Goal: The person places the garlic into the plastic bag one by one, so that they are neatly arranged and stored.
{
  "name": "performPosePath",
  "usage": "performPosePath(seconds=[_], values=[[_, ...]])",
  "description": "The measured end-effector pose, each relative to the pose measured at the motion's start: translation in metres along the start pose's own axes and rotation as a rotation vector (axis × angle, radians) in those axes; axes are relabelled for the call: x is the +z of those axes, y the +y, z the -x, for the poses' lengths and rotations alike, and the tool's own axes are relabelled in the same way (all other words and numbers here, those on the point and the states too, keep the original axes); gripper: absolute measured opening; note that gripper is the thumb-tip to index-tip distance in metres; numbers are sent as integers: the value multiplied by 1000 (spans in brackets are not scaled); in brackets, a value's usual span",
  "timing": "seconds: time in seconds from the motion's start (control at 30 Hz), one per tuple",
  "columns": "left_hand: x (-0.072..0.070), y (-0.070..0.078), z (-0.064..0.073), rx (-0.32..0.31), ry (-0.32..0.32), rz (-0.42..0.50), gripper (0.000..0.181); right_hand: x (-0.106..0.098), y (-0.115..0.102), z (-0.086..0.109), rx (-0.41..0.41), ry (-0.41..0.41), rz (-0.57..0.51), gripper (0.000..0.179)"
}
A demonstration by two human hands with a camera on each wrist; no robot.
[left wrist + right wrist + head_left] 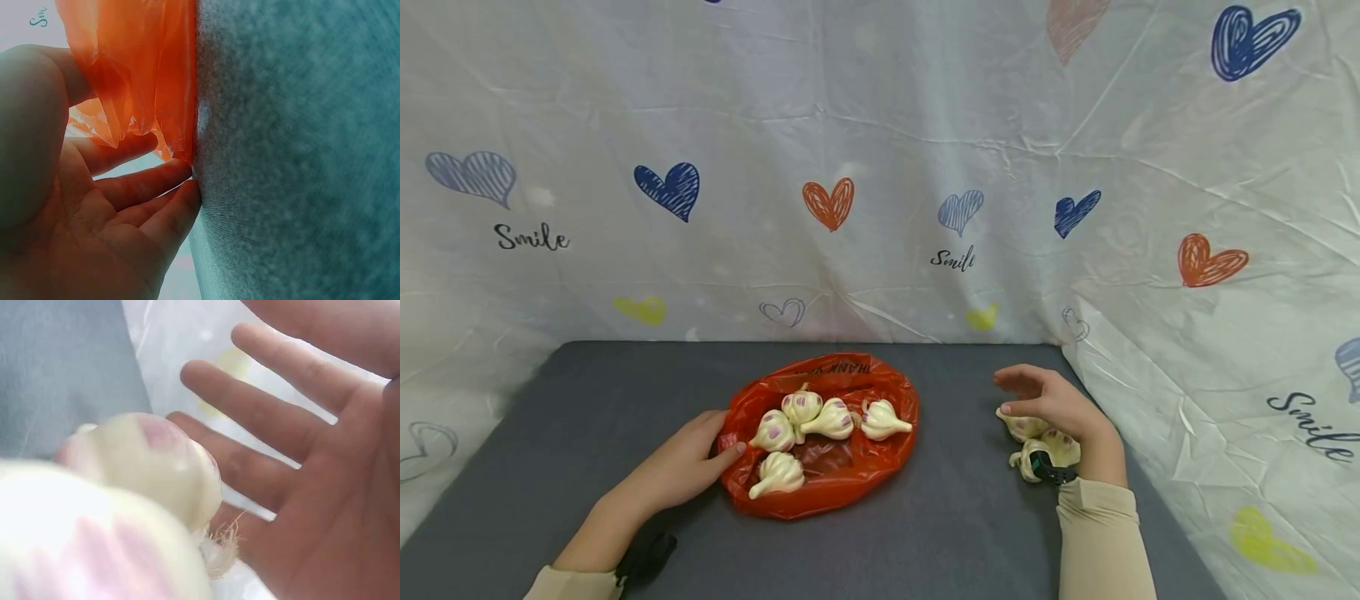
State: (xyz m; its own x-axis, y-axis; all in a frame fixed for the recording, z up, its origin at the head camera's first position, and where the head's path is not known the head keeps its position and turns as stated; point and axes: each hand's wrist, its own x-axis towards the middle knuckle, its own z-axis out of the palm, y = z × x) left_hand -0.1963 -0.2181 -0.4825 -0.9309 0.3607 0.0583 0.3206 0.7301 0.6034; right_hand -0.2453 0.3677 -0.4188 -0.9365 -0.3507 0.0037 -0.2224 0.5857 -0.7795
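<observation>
So there's a red plastic bag [842, 490] sitting on the dark grey desk [880, 554], mouth wide open and rim spread into a rough oval, with five garlic bulbs [831, 421] in it. Four of them are up toward the far side, three bunched together and one a bit off to the right, and the fifth is down near the front left. The left hand [685, 458] has the bag's left edge pinched, thumb over the rim and fingers on the outside, down by the desk in the left wrist view. Over on the right, well apart from the bag, there's a little pile of loose garlic [1062, 448], looks like three bulbs but the arm covers some of it. The right hand [1056, 402] is right above that pile with its fingers loose and spread, not gripping anything; the right wrist cam shows the bare palm with a bulb just by the fingers, though I can't tell if they're touching. Behind it all hangs a whitish sheet [880, 125] with hearts and "Smile" printed on it.
</observation>
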Motion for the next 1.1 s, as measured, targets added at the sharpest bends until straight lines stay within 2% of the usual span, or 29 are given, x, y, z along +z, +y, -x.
performPosePath(seconds=[0.17,0.43,0.77,1.1], values=[[0,-1,1,1,-1,2,70,-5,12,4,-6,-37,-16,59],[0,-1,1,5,4,0,70,-8,24,7,55,-91,-114,68],[0,1,0,9,4,-3,69,-10,30,9,86,-131,-89,72],[1,0,1,21,26,-2,66,-9,30,9,99,-124,-114,71]])
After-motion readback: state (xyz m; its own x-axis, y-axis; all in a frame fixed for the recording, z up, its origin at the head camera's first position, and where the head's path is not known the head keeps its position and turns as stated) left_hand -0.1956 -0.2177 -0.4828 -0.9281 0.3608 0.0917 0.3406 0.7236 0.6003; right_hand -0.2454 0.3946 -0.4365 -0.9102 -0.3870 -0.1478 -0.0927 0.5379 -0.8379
